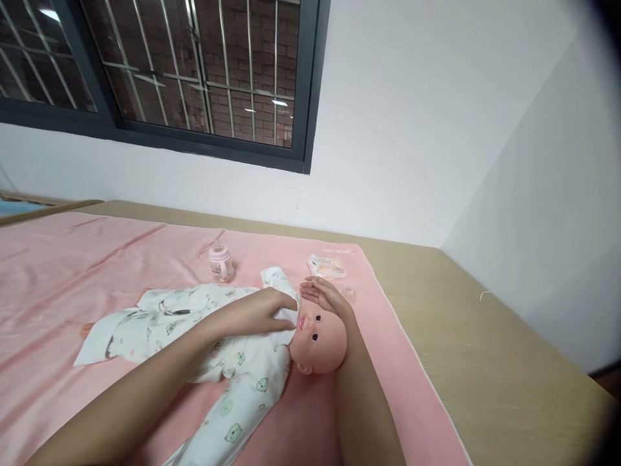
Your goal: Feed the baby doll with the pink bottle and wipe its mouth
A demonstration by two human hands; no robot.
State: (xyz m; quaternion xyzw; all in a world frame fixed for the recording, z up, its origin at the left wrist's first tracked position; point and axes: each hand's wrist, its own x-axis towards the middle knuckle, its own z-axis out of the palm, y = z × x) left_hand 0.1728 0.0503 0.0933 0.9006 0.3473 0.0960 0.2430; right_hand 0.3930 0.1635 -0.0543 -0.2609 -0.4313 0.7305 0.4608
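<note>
Left hand: the left hand [266, 310] lies over the collar [287, 333], thumb and fingertips apart at the doll's neck; whether any cloth is pinched I cannot tell.
Right hand: the right hand [324, 294] is loosely curled, palm showing and grasping nothing visible, on the far side of the head [325, 343]; its forearm [366, 382] runs beside the crown.
Baby doll: the doll [305, 349] lies face up on the pink sheet [407, 401], head towards the sheet's right edge, feet towards its left.
Dressing so far: the white printed garment [237, 366] is already on – it covers trunk and legs, and the near sleeve [242, 411] stretches towards the sheet's near edge.
Unsettled: the neckline is partly under the fingers, so its finish cannot be judged; the head is bare.
Bottle: a pink-collared baby bottle [222, 264] stands upright near the sheet's far edge, touched by neither hand.
Far right corner: a plastic packet [326, 266] lies near it, also out of hand; just beside the right hand is a clear dome [349, 295] – perhaps a bottle cap, though too faint to be sure.
</note>
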